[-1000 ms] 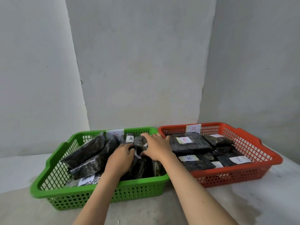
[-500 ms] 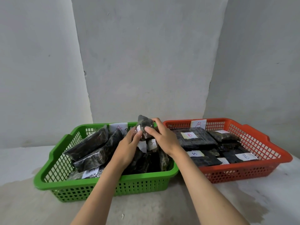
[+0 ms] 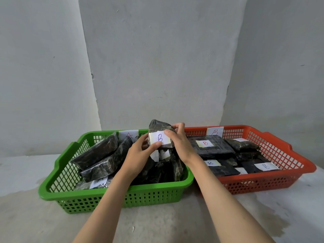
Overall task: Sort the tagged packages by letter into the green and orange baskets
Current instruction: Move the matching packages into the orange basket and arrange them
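Grey walls, bare desk [image 3: 175, 216] stained in patches. Head view: green basket [image 3: 122, 192] at left, paper A on its back rim; orange basket [image 3: 263, 183] touching it at right, paper B. Both hands, left hand [image 3: 138, 155] and right hand [image 3: 177, 142], grasp one dark package [image 3: 160, 126] above the green basket, its tag [image 3: 160, 138] reading B.

Risks, judged: the glossy wrap looks slippery, so passing it to one hand could drop it back among the A packages. Right thumb partly covers the tag; a misread is possible. Orange basket already crowded, so the package may slide off the pile.

Glossy plastic-wrapped package [image 3: 162, 128], paper tag [image 3: 159, 138]
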